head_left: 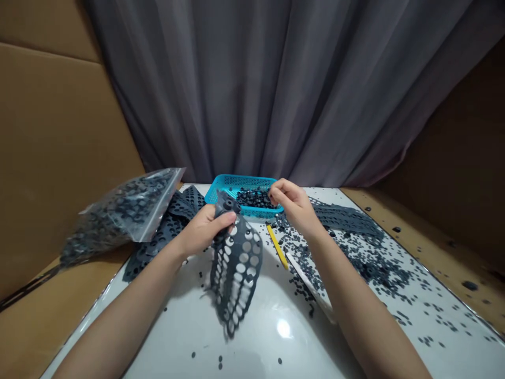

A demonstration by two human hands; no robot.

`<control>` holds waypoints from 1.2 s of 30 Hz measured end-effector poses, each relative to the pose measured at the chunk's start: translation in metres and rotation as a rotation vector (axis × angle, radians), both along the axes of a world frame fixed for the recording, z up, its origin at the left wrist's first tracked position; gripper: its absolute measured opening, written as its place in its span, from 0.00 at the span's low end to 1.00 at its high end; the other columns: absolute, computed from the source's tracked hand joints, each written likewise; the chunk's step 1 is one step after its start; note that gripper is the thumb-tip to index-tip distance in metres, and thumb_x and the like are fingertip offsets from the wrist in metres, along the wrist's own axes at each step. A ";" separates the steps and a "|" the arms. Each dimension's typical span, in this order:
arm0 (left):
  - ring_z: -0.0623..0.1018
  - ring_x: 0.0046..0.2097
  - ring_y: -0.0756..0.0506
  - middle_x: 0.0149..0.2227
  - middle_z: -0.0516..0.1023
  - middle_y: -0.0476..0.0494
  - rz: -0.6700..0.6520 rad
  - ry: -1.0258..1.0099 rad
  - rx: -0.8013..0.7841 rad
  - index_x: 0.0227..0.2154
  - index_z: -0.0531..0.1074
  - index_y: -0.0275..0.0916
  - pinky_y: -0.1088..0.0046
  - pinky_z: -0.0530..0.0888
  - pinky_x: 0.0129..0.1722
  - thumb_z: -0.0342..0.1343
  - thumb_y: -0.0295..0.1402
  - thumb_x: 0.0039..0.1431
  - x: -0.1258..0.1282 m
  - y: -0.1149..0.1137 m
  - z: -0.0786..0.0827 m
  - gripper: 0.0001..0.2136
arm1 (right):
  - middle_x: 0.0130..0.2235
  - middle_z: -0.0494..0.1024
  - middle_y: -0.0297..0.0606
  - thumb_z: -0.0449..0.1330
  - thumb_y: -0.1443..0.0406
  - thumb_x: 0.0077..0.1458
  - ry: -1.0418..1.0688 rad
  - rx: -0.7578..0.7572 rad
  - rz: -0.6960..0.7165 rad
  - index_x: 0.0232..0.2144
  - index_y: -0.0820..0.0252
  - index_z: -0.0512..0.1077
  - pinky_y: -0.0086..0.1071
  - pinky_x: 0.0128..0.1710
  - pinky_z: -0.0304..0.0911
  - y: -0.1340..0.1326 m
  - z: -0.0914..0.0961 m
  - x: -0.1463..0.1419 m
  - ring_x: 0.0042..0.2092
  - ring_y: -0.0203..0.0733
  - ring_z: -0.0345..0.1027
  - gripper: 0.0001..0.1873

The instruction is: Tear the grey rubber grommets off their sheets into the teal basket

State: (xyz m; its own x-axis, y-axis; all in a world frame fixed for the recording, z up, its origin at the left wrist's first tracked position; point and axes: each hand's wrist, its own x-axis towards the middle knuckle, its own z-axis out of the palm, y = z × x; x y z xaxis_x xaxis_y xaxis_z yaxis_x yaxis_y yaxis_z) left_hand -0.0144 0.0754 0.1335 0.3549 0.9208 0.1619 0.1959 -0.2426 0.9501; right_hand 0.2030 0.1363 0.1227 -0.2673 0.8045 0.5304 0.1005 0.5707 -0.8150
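My left hand (209,227) grips the top of a dark perforated rubber sheet (245,263), thumb on its front. The sheet hangs down over the white table, with rows of round holes through most of its length. My right hand (291,204) is raised at the right rim of a blue plastic basket (216,185), thumb and fingers pinched together. Whatever is between those fingertips is too small or hidden to make out. Small black rubber pieces (254,198) lie heaped in the basket.
A zip bag (122,210) full of black pieces leans at the left, beside more rubber sheets (158,237). To the right lie a yellow stick (277,247), a white strip (310,284), spent sheets (347,221) and scattered black bits (382,271). Cardboard walls (47,131) flank the table.
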 end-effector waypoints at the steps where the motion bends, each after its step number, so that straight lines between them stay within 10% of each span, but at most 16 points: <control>1: 0.63 0.23 0.53 0.19 0.64 0.51 -0.001 0.090 0.038 0.17 0.65 0.35 0.76 0.61 0.24 0.50 0.44 0.54 0.001 0.002 -0.001 0.18 | 0.25 0.65 0.33 0.52 0.58 0.56 -0.123 0.026 -0.123 0.27 0.59 0.65 0.31 0.30 0.57 0.011 -0.010 0.004 0.28 0.35 0.58 0.11; 7: 0.66 0.28 0.50 0.23 0.66 0.51 -0.002 0.353 0.142 0.23 0.67 0.35 0.74 0.63 0.29 0.48 0.37 0.56 0.007 0.006 -0.004 0.12 | 0.46 0.73 0.48 0.59 0.65 0.47 -0.518 0.016 -0.415 0.40 0.62 0.72 0.47 0.49 0.55 0.062 -0.063 0.017 0.49 0.53 0.62 0.16; 10: 0.68 0.30 0.49 0.26 0.70 0.50 -0.008 0.362 0.168 0.26 0.68 0.36 0.74 0.65 0.31 0.48 0.35 0.55 0.007 0.005 -0.004 0.09 | 0.50 0.70 0.48 0.58 0.62 0.50 -0.477 0.083 -0.343 0.41 0.61 0.72 0.47 0.52 0.53 0.047 -0.049 0.013 0.54 0.53 0.59 0.15; 16: 0.68 0.29 0.48 0.25 0.70 0.49 -0.114 0.477 0.321 0.22 0.69 0.36 0.75 0.65 0.31 0.50 0.33 0.53 0.004 0.003 -0.002 0.08 | 0.30 0.72 0.36 0.56 0.57 0.54 -0.525 0.191 0.240 0.30 0.59 0.68 0.32 0.35 0.58 -0.020 0.012 -0.015 0.33 0.39 0.65 0.11; 29: 0.70 0.30 0.47 0.26 0.73 0.47 -0.056 0.354 0.333 0.23 0.72 0.35 0.75 0.65 0.33 0.45 0.39 0.60 0.007 -0.002 0.004 0.17 | 0.23 0.65 0.31 0.53 0.63 0.55 -0.632 0.245 0.094 0.22 0.59 0.59 0.30 0.28 0.47 -0.049 0.016 -0.030 0.26 0.33 0.55 0.11; 36: 0.68 0.27 0.49 0.22 0.70 0.48 -0.042 0.164 0.200 0.20 0.70 0.35 0.75 0.66 0.29 0.48 0.47 0.56 0.005 -0.004 0.003 0.20 | 0.20 0.57 0.28 0.51 0.61 0.57 -0.386 0.049 0.241 0.18 0.60 0.56 0.28 0.24 0.46 -0.055 0.022 -0.029 0.23 0.31 0.49 0.17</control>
State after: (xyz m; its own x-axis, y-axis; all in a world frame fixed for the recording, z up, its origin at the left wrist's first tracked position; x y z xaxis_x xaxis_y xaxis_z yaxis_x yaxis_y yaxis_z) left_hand -0.0093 0.0710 0.1365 0.4287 0.8600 0.2768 0.3290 -0.4340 0.8387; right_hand 0.1740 0.0816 0.1448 -0.6295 0.6715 0.3909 0.2512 0.6519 -0.7155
